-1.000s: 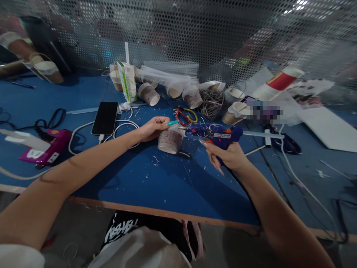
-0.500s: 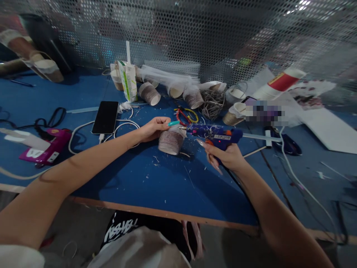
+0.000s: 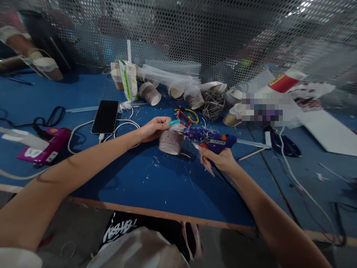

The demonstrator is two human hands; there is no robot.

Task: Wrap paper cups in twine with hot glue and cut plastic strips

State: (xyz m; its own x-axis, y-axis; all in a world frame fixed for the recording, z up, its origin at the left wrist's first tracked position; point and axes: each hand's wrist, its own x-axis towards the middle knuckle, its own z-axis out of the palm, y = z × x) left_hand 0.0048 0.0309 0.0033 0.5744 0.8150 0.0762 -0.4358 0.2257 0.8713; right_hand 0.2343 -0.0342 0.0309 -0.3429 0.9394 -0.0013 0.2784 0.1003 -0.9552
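My left hand [image 3: 154, 128] is closed on the rim of a twine-wrapped paper cup [image 3: 170, 142] that lies tilted on the blue table [image 3: 145, 178]. A blue hot glue gun [image 3: 212, 139] is gripped in my right hand [image 3: 220, 160], its nozzle touching the cup's upper right edge. A glue stick pokes out of the gun's back toward the right. Dried glue threads hang about the nozzle.
A phone [image 3: 105, 116] on a white cable lies left of the cup; a pink glue gun [image 3: 41, 147] sits at far left. Several wrapped cups [image 3: 150, 93], a milk carton [image 3: 128, 80], a twine bundle [image 3: 213, 104] and coloured wires [image 3: 186, 115] crowd the back. Scissors [image 3: 284, 143] and cables lie right. Perforated metal screen behind.
My right hand has brought the glue gun a little left and down, closer to the cup. The left hand and the cup have stayed put.
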